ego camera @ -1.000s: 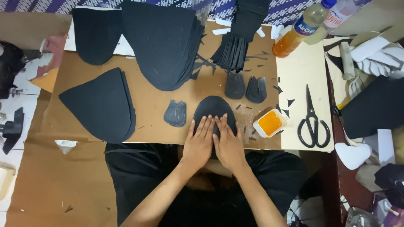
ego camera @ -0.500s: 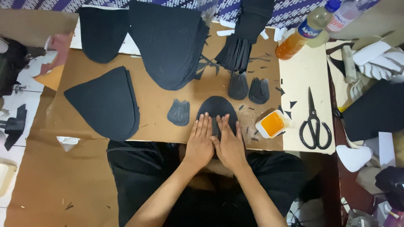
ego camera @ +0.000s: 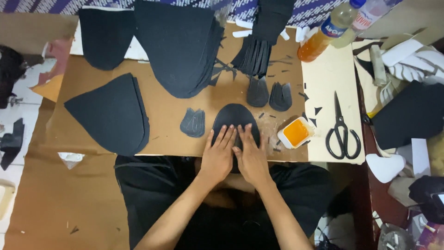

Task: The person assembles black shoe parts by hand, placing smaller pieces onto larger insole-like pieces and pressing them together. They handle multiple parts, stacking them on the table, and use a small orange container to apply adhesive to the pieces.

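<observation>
Both hands are pressing flat on a black oval piece [ego camera: 235, 119] lying at the near edge of the brown board [ego camera: 166, 115]. The left hand [ego camera: 217, 155] and right hand [ego camera: 252, 157] are sitting side by side, fingers spread and stretched out, palms down, not curled around anything, just pushing on it. The oval's long axis is running 12 to 6, so it's pointing straight away from the wrists, and both hands are equally close. Its near end is hiding under the palms, so I can't really tell where it stops.

At 3 o'clock of the oval, just beside it, a small white square tub [ego camera: 296, 133] of orange stuff is sitting open. Further out at 3, black scissors [ego camera: 342, 132] are lying on a cream sheet [ego camera: 330, 78]. At 1 o'clock, well apart, a clear plastic bottle [ego camera: 326, 32] with orange liquid and a blue-and-white label band is lying tilted. At 9, a small grey ribbed piece [ego camera: 193, 122].
</observation>
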